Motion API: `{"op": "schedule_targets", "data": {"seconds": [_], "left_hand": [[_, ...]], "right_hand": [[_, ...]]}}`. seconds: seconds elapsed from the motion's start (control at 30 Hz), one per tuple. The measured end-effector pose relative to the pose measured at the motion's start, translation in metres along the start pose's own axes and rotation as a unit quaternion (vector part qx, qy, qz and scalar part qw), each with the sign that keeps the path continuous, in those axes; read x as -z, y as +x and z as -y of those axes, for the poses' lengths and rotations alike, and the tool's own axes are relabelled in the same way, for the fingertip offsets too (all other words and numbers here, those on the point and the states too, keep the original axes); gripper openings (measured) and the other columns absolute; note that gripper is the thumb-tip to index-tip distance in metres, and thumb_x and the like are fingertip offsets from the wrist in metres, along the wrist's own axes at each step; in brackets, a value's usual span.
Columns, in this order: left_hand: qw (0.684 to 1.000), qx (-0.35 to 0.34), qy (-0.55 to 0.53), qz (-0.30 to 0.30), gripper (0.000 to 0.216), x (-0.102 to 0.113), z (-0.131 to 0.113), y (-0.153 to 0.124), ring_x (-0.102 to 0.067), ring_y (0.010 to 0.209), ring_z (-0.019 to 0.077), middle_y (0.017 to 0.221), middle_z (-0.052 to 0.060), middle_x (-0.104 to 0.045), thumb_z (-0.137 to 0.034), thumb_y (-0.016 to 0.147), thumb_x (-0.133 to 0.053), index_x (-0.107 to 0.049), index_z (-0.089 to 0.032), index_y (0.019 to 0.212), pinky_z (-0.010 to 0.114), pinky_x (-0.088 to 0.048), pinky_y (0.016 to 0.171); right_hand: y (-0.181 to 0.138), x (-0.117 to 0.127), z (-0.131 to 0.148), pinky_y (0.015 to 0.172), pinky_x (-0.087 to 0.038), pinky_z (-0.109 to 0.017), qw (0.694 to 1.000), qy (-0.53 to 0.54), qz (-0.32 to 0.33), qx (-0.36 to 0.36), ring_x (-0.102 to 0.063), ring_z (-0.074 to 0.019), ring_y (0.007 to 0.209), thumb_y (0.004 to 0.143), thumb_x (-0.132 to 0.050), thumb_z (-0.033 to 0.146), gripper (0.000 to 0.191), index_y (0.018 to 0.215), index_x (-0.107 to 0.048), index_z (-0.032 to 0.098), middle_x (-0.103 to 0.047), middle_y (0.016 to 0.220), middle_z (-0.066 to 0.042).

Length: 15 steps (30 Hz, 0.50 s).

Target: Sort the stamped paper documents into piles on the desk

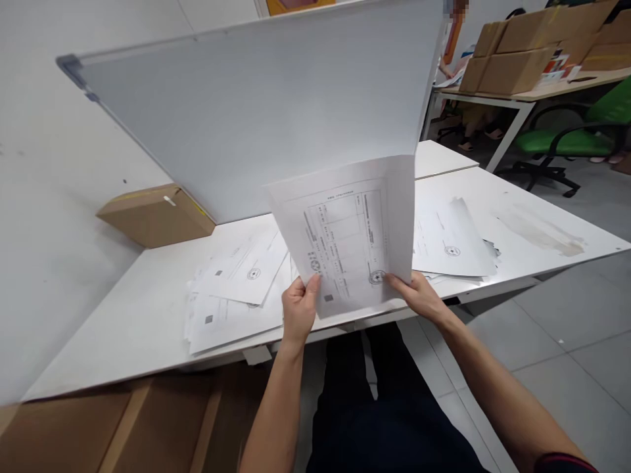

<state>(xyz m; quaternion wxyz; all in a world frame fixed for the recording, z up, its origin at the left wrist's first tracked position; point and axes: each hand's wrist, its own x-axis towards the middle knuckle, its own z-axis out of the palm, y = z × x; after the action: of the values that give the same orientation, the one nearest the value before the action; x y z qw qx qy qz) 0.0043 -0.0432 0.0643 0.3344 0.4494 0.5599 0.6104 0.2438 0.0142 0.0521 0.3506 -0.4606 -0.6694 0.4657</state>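
Both my hands hold up a printed sheet of paper (352, 230) with a table and a round stamp on it, in front of the white table (517, 217). My left hand (298, 309) pinches its lower left corner, thumb on the front. At the lower right edge, my right hand (419, 295) grips the sheet. Below and left of the sheet lies a loose pile of similar printed papers (231, 295). Another pile of papers (451, 240) lies to the right of it on the table.
A large whiteboard (256, 112) stands tilted behind the table. A cardboard box (155, 213) rests at the far left. Flat cardboard (123, 427) lies under the table's near edge. Further right stand a green chair (566, 141) and a desk with stacked boxes (522, 59).
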Motion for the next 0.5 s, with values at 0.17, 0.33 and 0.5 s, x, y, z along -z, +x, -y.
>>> {"op": "schedule_targets", "data": {"seconds": [0.17, 0.33, 0.5], "left_hand": [[0.978, 0.121, 0.124, 0.117, 0.042, 0.010, 0.003, -0.020, -0.053, 0.047, 0.0107, 0.051, 0.000, -0.057, -0.050, 0.080, -0.050, -0.060, -0.014, 0.062, 0.022, -0.043, 0.049], [0.975, 0.061, 0.211, 0.008, 0.032, 0.018, 0.042, -0.006, -0.059, 0.060, 0.0118, 0.073, 0.002, -0.066, -0.045, 0.080, -0.049, -0.064, -0.017, 0.083, 0.025, -0.048, 0.061], [0.964, 0.011, 0.263, -0.047, 0.028, 0.007, 0.066, 0.013, -0.060, 0.073, 0.0140, 0.084, 0.004, -0.067, -0.035, 0.080, -0.050, -0.064, -0.018, 0.097, 0.027, -0.048, 0.071]], "right_hand": [[-0.051, 0.032, -0.008, 0.066, -0.049, -0.031, 0.978, 0.030, 0.131, -0.160, -0.063, -0.0257, 0.079, 0.081, -0.052, 0.049, 0.039, 0.086, -0.067, 0.014, -0.069, 0.086, -0.008], [-0.101, 0.041, -0.031, 0.059, -0.050, -0.027, 0.919, 0.115, 0.182, -0.330, -0.065, -0.0225, 0.071, 0.077, -0.058, 0.050, 0.039, 0.082, -0.067, 0.013, -0.070, 0.079, -0.009], [-0.118, 0.030, -0.047, 0.061, -0.053, -0.027, 0.888, 0.178, 0.138, -0.400, -0.067, -0.0232, 0.074, 0.072, -0.065, 0.049, 0.038, 0.086, -0.066, 0.013, -0.071, 0.083, -0.010]]}}
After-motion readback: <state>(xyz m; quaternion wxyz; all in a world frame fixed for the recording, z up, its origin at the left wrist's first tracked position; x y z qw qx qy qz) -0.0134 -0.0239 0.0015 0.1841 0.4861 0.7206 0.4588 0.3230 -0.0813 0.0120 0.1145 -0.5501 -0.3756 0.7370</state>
